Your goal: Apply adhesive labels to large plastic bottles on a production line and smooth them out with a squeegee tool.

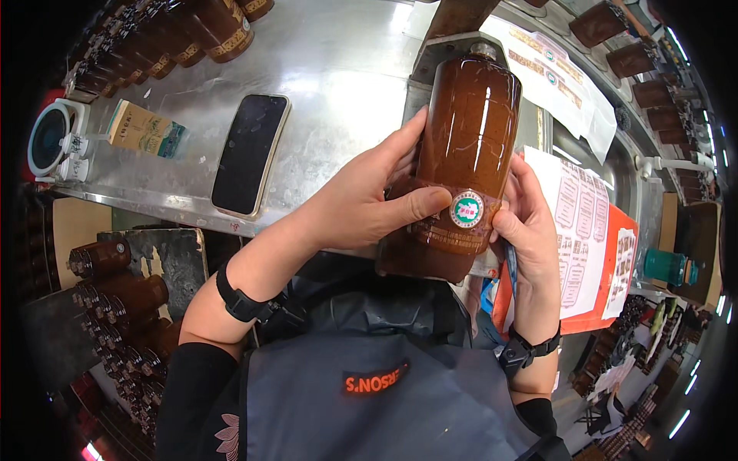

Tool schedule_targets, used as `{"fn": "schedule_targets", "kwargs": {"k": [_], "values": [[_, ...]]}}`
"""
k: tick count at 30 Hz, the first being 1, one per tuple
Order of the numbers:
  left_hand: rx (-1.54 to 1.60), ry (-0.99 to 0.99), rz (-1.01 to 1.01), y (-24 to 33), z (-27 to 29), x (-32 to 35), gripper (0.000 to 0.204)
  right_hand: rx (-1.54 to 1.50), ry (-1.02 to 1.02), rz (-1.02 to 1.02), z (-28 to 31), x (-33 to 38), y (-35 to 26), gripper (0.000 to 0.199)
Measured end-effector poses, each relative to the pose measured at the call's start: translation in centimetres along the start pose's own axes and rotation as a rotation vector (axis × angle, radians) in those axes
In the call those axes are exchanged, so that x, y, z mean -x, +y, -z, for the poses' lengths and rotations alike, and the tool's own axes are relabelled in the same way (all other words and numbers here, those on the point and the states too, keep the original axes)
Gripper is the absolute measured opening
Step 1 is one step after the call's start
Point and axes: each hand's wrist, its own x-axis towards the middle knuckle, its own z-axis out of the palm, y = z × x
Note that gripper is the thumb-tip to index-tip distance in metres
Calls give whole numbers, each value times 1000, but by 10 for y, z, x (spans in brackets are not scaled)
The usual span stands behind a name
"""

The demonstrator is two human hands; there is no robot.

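Observation:
A glossy brown bottle point(477, 115) lies between my hands, its narrow capped neck pointing away from me and its base toward my apron. Around its lower part runs a patterned label with a round green-and-white emblem point(467, 209). My left hand point(384, 188) wraps the left side, with the thumb pressed flat on the label beside the emblem. On the right side, my right hand point(530, 219) grips the bottle with its thumb at the label's edge. The fingers behind the bottle are partly hidden. Its neck end is beside a dark metal bracket point(425, 61).
A phone point(250, 154) and a small tan-and-green packet point(146, 129) lie on the metal table point(330, 69). Several brown bottles point(211, 27) stand far left; more are stacked lower left point(127, 300). Label sheets point(553, 65) lie far right, near printed papers point(573, 223) on an orange board point(615, 261).

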Motion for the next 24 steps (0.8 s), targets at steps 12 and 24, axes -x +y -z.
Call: {"fn": "schedule_targets", "kwargs": {"k": [12, 24], "values": [[-7, 39, -3, -2, 4, -4, 87, -51, -45, 20, 9, -5, 6, 83], [-3, 25, -23, -3, 4, -5, 85, -2, -8, 19, 3, -5, 4, 85]]}}
